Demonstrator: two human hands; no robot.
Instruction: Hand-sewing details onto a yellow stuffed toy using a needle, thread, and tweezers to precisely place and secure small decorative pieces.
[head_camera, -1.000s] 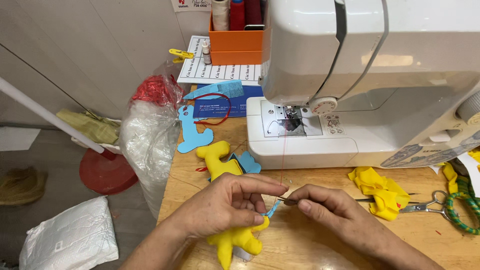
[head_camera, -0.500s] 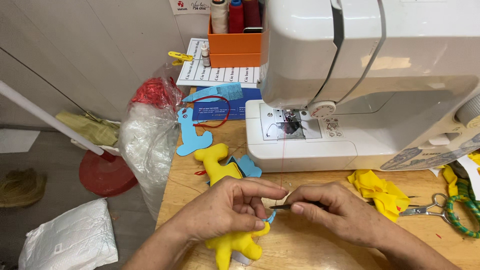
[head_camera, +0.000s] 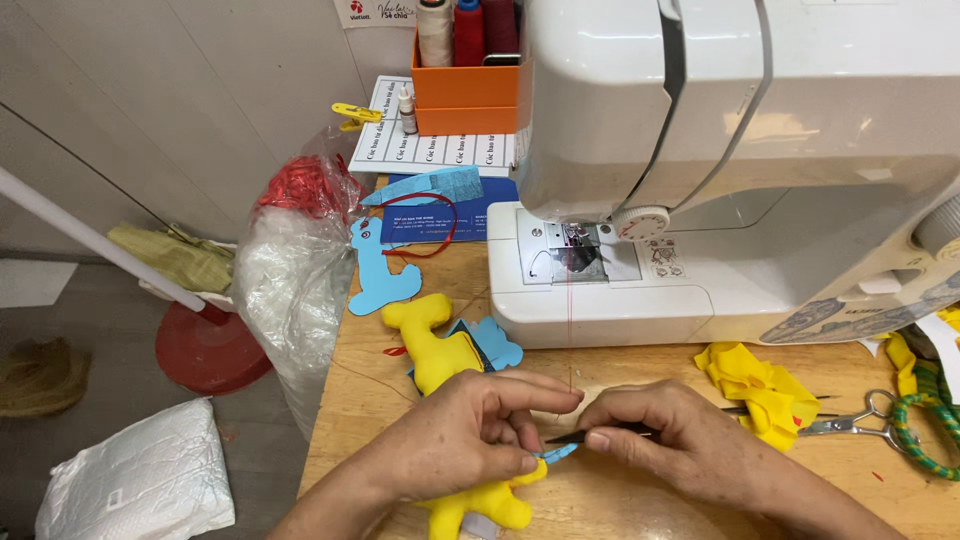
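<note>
Hands (head_camera: 470, 440) shifted left, pinching soft yellow felt toy (head_camera: 478, 500)

Scene bright and evenly lit from above; the white sewing machine (head_camera: 740, 150) shows a soft warm glare patch on its front face and is near overexposed at far right. Shadows are short and soft: one under the machine's arm over the needle plate, a faint one beneath the hands on the wooden table (head_camera: 640, 505). Focus sharp in the centre; mild wide-angle stretching at the left and right edges, floor at near left dimmer, no motion blur seen.
</note>
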